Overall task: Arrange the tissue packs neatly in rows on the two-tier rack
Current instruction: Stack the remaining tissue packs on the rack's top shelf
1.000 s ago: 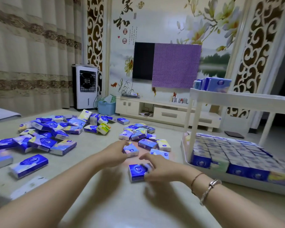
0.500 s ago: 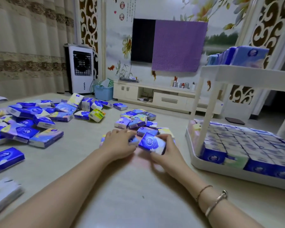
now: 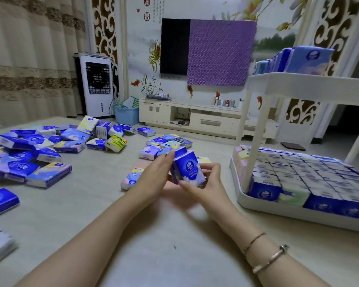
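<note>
White rack point(image 3: 298, 88) stands at right, its lower tier packed with rows. Right hand point(image 3: 205, 183) grips upright blue tissue packs point(image 3: 188, 169) above the floor; left hand point(image 3: 153, 175) presses flat fingers against them.

We sit on the floor of a home living room: a wall-mounted black television point(image 3: 175, 46) above a low cream media cabinet point(image 3: 195, 119), beige patterned curtains point(image 3: 29, 59), a white standing air cooler point(image 3: 95, 85).
</note>
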Action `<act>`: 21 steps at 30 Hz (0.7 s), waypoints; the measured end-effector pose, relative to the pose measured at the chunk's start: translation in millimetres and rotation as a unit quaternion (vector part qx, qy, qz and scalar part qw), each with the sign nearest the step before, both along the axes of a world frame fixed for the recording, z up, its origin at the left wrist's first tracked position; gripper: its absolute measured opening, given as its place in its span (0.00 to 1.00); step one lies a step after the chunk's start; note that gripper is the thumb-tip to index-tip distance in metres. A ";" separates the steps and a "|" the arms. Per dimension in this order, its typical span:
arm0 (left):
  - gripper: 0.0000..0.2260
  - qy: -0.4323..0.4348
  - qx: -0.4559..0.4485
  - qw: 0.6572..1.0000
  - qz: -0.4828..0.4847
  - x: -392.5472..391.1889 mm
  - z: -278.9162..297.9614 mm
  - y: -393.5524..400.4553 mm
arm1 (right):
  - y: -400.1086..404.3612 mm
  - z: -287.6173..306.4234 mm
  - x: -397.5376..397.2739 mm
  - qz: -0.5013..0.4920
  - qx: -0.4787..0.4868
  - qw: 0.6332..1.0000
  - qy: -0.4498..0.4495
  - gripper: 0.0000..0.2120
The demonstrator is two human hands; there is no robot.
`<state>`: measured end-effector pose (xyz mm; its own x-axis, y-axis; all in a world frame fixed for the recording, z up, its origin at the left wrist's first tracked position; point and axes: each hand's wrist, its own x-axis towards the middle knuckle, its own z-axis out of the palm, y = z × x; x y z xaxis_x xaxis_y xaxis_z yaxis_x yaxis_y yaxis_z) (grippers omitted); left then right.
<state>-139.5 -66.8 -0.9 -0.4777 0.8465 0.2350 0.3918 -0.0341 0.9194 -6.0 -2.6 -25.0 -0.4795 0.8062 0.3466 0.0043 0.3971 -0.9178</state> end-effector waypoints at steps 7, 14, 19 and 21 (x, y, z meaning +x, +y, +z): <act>0.13 -0.055 0.041 0.994 -0.090 11.4 -2.6 -4.8 | -5.8 0.4 3.2 -0.060 0.097 0.993 -0.043 0.27; 0.10 0.043 0.032 0.992 -0.110 14.1 32.4 -26.7 | -8.9 19.1 19.9 0.004 -0.039 0.999 0.032 0.13; 0.11 0.086 0.057 0.987 -0.121 38.6 87.9 -43.5 | -32.1 74.9 53.4 0.031 0.031 0.999 0.030 0.19; 0.13 0.094 0.082 0.986 -0.115 52.1 113.1 -45.7 | -36.5 104.0 73.4 0.025 0.087 0.996 0.019 0.18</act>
<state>-87.4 -112.5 112.2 -0.2124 0.8708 0.4433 0.5202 -0.2832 0.8057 67.4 -39.1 79.1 -0.5018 0.7077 0.4974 -0.0526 0.5489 -0.8342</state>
